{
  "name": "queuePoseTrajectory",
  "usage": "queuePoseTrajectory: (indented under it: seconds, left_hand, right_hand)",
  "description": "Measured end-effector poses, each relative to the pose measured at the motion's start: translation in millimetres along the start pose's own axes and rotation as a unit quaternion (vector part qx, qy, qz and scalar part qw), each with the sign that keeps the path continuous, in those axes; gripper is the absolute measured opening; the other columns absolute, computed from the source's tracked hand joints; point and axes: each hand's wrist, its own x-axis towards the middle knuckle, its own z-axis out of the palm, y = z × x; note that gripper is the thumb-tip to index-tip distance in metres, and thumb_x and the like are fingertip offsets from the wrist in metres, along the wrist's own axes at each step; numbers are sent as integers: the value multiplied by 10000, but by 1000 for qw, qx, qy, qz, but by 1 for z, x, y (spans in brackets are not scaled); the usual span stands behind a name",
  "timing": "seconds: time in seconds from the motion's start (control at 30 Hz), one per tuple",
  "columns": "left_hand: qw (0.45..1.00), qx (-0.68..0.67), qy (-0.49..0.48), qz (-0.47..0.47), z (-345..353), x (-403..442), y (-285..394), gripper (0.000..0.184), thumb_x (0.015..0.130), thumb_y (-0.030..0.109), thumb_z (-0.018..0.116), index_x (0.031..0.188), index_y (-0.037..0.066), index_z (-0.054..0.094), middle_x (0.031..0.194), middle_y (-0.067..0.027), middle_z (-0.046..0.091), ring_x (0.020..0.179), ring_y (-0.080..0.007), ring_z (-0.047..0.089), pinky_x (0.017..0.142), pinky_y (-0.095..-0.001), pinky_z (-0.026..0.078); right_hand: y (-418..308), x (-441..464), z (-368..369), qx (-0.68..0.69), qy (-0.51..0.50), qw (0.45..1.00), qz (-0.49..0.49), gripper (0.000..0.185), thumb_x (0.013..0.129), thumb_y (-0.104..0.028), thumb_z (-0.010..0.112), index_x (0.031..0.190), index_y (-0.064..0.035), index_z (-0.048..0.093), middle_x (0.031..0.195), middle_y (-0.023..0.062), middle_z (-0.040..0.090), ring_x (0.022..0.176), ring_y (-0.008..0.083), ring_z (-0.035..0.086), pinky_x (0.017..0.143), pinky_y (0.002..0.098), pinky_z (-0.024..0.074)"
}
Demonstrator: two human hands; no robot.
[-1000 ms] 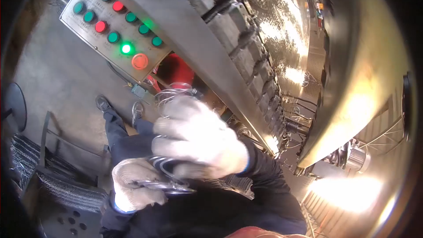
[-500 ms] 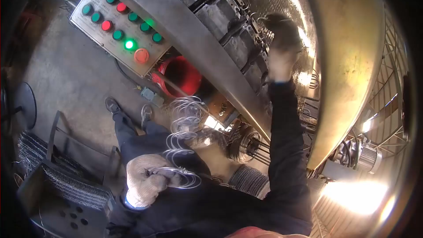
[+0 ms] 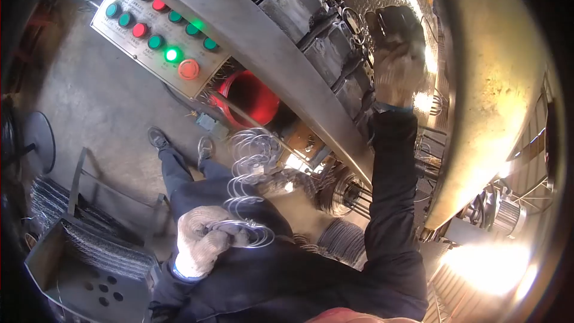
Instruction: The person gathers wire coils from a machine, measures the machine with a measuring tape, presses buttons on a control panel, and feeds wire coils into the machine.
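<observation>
My left hand (image 3: 203,240), in a pale knitted glove, is closed around several thin shiny wire rings (image 3: 261,236) in front of my body. A loose spiral of similar wire loops (image 3: 254,149) trails up and away from that hand. My right hand (image 3: 399,51) reaches into the machine, its glove pale at the palm and blackened at the fingers. It is beside a row of dark metal blocks (image 3: 326,54) with small drilled fittings. Thin wire loops (image 3: 354,24) stand near its fingertips. Blur and dirt hide whether those fingers grip anything.
A control box (image 3: 149,54) with green and red buttons stands beyond a curved steel rim (image 3: 263,54). Below are a red round opening (image 3: 263,98) and stacked wire coils (image 3: 344,239). A metal rack (image 3: 89,275) is at left; a yellowish curved guard (image 3: 490,84) rises at right.
My right hand has shifted slightly along the blocks, and more of its glove shows. My left hand still holds the wire rings. The whole view has shifted a little.
</observation>
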Motion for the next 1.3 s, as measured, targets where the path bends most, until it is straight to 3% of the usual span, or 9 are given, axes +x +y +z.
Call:
queuePoseTrajectory:
  seconds: [0.17,0.27,0.33,0.43,0.7,0.8,0.87,1.03,1.3]
  left_hand:
    - [999,-26,-18,-10,4,6,-8,232,825,90,591,906,-72,737,823,-130,751,724,-161,664,666,-281,525]
    - [998,-44,-28,-16,10,12,-6,216,820,63,594,905,-65,746,810,-106,741,709,-142,649,643,-274,502]
    - [997,7,-51,-62,8,18,-3,213,809,50,589,892,-53,756,777,-78,728,677,-118,629,615,-266,479]
    - [996,5,-74,-44,-1,25,-12,218,790,66,598,877,-40,767,730,-56,706,633,-105,600,591,-260,460]
    - [999,-23,26,-20,-22,19,-45,261,765,162,637,810,-69,748,752,-127,730,660,-164,636,626,-287,498]
    - [998,-18,62,-22,-14,15,-42,267,723,126,600,812,-80,744,745,-134,721,655,-180,630,624,-299,495]
    - [998,-55,39,7,-7,14,-39,263,724,115,588,808,-80,743,752,-138,716,651,-198,628,610,-311,487]
    - [976,-118,-140,116,1,12,-47,302,886,170,764,977,-118,744,874,-211,735,713,-265,694,640,-355,547]
    - [987,7,-134,84,18,-1,-32,319,834,170,806,968,-114,748,920,-240,740,760,-294,724,677,-348,578]
  right_hand:
    - [1,1,0,301,-8,950,83,374,1081,-168,533,1391,37,576,1243,204,693,1182,312,662,1136,620,493]
    - [15,-7,-5,-418,-34,906,-57,377,1081,-169,525,1385,48,583,1311,209,669,1220,306,655,1164,621,468]
    - [-8,0,21,231,3,969,84,383,1089,-185,508,1360,76,577,1336,207,648,1253,292,634,1173,622,461]
    - [3,25,2,-119,-62,990,-37,373,1078,-179,510,1311,104,582,1330,209,650,1302,338,598,1232,670,335]
    - [-7,49,-21,313,-150,926,146,417,1116,-298,490,1300,48,633,1225,204,713,1070,322,671,1153,582,461]
    - [-14,-11,0,-58,126,990,33,497,1137,-370,414,1407,0,606,1334,200,702,1164,293,713,1041,405,569]
    - [-50,-66,43,130,188,969,88,523,1143,-385,385,1423,2,598,1372,198,686,1205,292,705,1056,382,562]
    - [-111,-123,100,-158,-523,836,-57,508,765,-393,796,1148,-89,657,1235,170,594,1277,440,536,1051,586,448]
    - [-108,-103,46,-33,-401,898,-177,332,946,-350,655,1053,-40,714,1076,176,680,1024,393,661,917,536,529]
